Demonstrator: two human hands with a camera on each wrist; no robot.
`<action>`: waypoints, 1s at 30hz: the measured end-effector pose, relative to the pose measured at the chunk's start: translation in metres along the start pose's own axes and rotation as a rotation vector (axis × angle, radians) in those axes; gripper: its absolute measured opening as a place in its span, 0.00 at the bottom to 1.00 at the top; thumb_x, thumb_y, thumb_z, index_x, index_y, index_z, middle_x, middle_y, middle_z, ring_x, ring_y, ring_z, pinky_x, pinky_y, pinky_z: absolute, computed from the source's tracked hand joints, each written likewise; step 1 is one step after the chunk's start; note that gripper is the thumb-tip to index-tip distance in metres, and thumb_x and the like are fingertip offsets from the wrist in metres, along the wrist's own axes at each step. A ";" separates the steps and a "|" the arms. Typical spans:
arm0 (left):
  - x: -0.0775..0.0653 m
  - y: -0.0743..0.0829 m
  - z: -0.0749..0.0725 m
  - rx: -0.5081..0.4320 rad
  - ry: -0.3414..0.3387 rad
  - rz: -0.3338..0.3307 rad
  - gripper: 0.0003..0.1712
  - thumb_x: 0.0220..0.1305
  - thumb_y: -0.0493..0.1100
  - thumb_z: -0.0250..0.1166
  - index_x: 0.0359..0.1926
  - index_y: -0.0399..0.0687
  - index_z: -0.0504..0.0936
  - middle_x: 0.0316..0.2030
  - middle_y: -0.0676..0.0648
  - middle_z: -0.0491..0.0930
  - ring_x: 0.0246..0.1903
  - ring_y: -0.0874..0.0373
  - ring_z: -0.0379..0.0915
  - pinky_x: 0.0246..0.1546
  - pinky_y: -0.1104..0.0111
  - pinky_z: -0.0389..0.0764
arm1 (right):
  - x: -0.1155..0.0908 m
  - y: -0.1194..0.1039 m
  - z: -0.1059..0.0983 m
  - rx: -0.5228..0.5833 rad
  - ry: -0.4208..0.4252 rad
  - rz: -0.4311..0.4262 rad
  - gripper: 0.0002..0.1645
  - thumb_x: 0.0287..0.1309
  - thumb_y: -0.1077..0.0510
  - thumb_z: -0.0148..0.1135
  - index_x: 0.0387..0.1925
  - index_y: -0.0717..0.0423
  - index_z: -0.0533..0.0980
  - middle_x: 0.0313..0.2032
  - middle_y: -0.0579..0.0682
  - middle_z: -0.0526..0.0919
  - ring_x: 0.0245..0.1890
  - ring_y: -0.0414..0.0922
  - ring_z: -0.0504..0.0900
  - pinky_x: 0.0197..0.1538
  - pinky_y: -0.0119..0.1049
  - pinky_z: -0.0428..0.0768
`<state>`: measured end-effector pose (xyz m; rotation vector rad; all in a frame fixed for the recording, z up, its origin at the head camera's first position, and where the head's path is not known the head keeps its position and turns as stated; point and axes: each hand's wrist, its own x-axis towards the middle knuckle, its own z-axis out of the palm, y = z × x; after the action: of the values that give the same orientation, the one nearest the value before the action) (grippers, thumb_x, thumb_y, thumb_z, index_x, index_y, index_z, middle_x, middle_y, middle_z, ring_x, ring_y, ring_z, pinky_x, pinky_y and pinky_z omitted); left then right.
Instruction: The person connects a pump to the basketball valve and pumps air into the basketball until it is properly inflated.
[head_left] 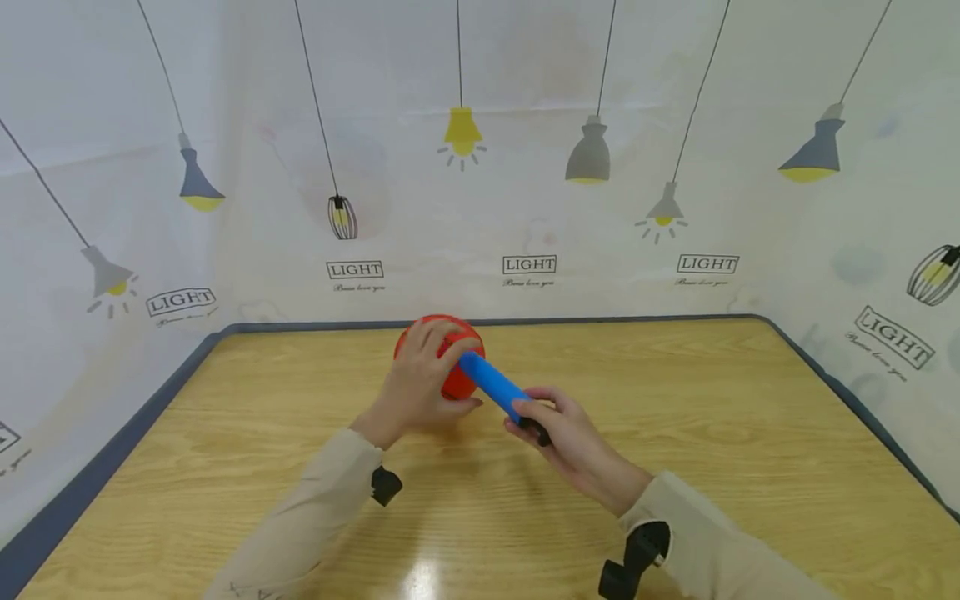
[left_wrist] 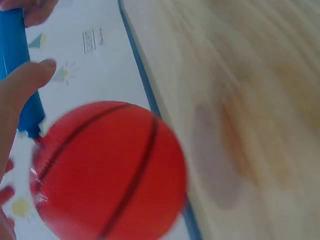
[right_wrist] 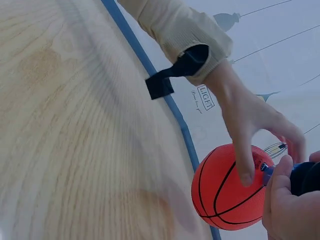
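Observation:
A red toy basketball (right_wrist: 227,192) with black lines is joined at its side to the tip of a blue hand pump (head_left: 491,385). My right hand (head_left: 558,437) grips the pump near its black end, fingers curled round the barrel. Around the joint between pump and ball, my left hand (head_left: 420,379) arches with thumb and fingers spread apart. In the right wrist view its thumb lies in front of the ball, and the other fingers are partly hidden behind. The left wrist view shows the left thumb (left_wrist: 35,75) across the pump barrel and the ball (left_wrist: 112,172) beneath the tip.
A wood-grain table (head_left: 675,400) spreads under both hands, with a dark blue border along its edges. White sheeting (head_left: 480,200) printed with lamps stands behind and on both sides. Black straps (head_left: 645,546) with small mounts sit on the sleeved wrists.

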<state>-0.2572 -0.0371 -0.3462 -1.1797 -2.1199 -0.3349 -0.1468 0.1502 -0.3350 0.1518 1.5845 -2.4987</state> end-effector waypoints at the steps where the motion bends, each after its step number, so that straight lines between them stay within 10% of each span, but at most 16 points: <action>1: -0.005 -0.002 0.000 -0.007 0.035 -0.059 0.42 0.34 0.60 0.70 0.52 0.48 0.68 0.50 0.40 0.64 0.55 0.44 0.55 0.55 0.49 0.54 | -0.001 -0.001 0.000 -0.002 -0.003 -0.008 0.23 0.58 0.66 0.50 0.52 0.69 0.54 0.52 0.67 0.57 0.38 0.45 0.77 0.48 0.34 0.73; 6: -0.022 -0.007 0.009 -0.134 0.143 -0.394 0.58 0.31 0.58 0.73 0.63 0.49 0.53 0.60 0.36 0.49 0.61 0.39 0.41 0.53 0.44 0.56 | -0.004 -0.005 -0.001 -0.030 -0.001 -0.054 0.21 0.58 0.66 0.49 0.51 0.67 0.55 0.49 0.67 0.61 0.36 0.45 0.78 0.46 0.34 0.74; 13: -0.027 -0.002 0.019 -0.449 0.185 -0.738 0.65 0.32 0.56 0.74 0.67 0.60 0.41 0.62 0.41 0.48 0.58 0.47 0.51 0.49 0.53 0.68 | -0.007 0.001 -0.001 -0.157 -0.101 -0.099 0.19 0.58 0.66 0.50 0.47 0.67 0.55 0.46 0.63 0.64 0.38 0.44 0.77 0.48 0.36 0.73; 30: -0.020 -0.014 0.007 -0.305 0.433 -0.394 0.57 0.30 0.50 0.72 0.64 0.51 0.53 0.63 0.42 0.49 0.59 0.48 0.54 0.45 0.55 0.72 | -0.012 0.001 -0.015 -0.499 -0.311 -0.174 0.29 0.54 0.57 0.58 0.52 0.64 0.56 0.46 0.61 0.65 0.43 0.52 0.76 0.46 0.42 0.75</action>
<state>-0.2645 -0.0538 -0.3632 -0.7447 -1.9382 -1.0254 -0.1351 0.1646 -0.3407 -0.4341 2.0739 -2.0179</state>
